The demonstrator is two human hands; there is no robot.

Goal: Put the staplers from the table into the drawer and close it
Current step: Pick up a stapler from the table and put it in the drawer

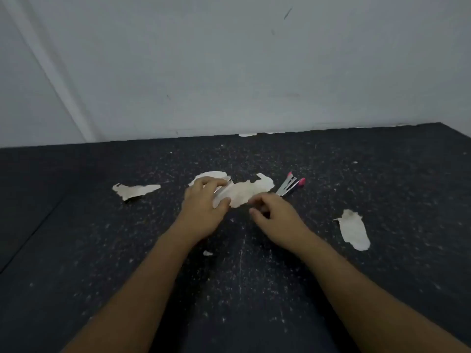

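Observation:
A pink and silver stapler (290,186) lies with its top lifted on the black table (102,250), just beyond my right hand. My left hand (204,207) is closed around a pale, silvery stapler (223,185), of which only the metal tip and a strip of the body show between the fingers. My right hand (275,217) hovers beside it with its fingers loosely curled, apart, and holding nothing. No drawer is in view.
Torn pale patches mark the tabletop: one at the left (135,191), one under the hands (247,192), one at the right (354,230). A grey wall (229,72) stands right behind the table's far edge.

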